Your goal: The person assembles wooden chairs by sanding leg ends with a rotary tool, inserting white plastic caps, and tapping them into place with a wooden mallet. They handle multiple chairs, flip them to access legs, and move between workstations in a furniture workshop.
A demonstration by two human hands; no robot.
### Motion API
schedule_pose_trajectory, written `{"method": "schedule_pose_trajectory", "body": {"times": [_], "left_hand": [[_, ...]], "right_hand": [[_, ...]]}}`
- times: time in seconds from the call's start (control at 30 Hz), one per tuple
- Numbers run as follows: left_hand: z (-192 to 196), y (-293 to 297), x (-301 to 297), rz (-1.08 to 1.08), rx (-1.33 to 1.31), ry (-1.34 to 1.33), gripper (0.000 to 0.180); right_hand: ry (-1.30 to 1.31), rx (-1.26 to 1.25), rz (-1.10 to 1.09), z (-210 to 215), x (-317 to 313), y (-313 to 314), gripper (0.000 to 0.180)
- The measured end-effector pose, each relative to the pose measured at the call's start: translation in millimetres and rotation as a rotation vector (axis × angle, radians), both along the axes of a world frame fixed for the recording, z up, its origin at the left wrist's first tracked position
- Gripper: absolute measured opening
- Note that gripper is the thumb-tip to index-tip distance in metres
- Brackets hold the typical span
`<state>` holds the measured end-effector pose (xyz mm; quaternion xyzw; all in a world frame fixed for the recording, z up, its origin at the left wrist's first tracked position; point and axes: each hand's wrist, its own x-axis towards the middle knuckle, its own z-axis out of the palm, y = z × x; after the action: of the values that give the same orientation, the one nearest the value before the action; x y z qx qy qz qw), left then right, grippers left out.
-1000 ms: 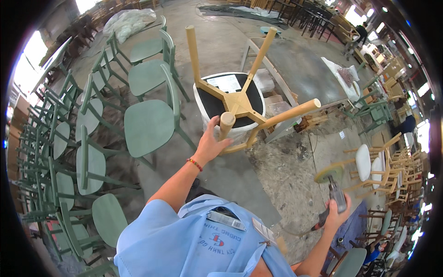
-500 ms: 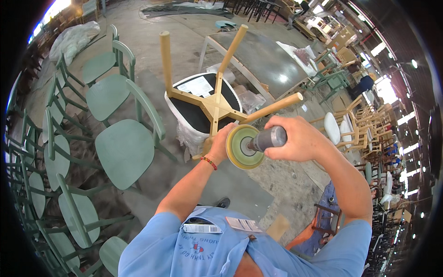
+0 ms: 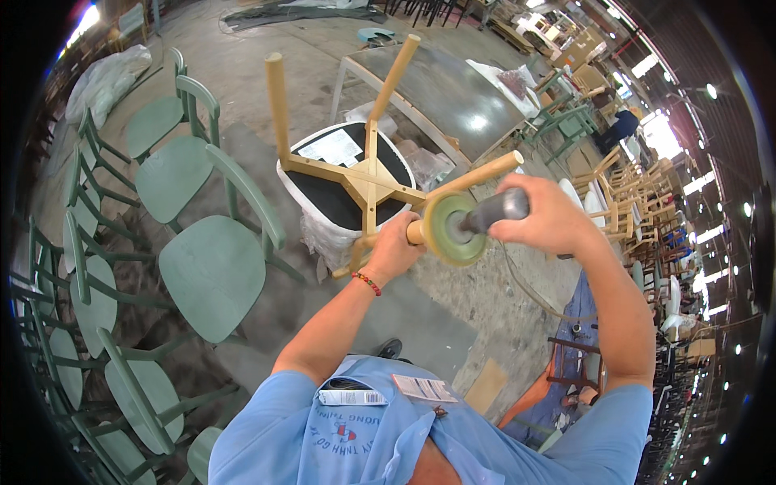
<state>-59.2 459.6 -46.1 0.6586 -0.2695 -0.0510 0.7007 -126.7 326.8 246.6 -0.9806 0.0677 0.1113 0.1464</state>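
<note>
Grey-bodied power tool [image 3: 497, 208]: your right hand [image 3: 554, 217] closes firmly round it. Yellow-green disc [image 3: 443, 241]: at the tip of the near leg [image 3: 415, 234]; contact cannot be confirmed. Near leg: your left hand [image 3: 394, 249] wraps it, fingers curled tight. Clock centred on that hand. Upturned chair [image 3: 370, 187]: eleven o'clock, four legs attached. Progress, as judged: near leg in hand; finish done or left on the others, too fine to tell. Edges: second leg [image 3: 485, 168] jutting at two, near the disc; grey-topped table [image 3: 453, 85], one; green chairs [image 3: 212, 279], nine. Room: concrete floor [image 3: 517, 323], four, the cord [image 3: 529, 292] hanging across.
</note>
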Motion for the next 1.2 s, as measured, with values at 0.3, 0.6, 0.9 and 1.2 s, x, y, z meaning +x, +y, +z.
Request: {"method": "schedule_pose_trajectory", "body": {"times": [0.3, 0.6, 0.9, 1.2], "left_hand": [[18, 6, -5, -0.015, 0.228, 0.021, 0.043], [37, 115, 38, -0.049, 0.473, 0.096, 0.065], [58, 179, 271, 0.69, 0.241, -0.13, 0.057], [48, 154, 370, 0.453, -0.02, 0.138, 0.036]], "right_hand": [[-0.03, -0.161, -0.103, -8, 10, -63, 0.043], [-0.153, 0.294, -0.184, 25, 25, -114, 0.042], [-0.237, 0.331, 0.071, 83, 190, -18, 0.046], [0.036, 0.222, 0.251, 54, 402, 153, 0.027]]}}
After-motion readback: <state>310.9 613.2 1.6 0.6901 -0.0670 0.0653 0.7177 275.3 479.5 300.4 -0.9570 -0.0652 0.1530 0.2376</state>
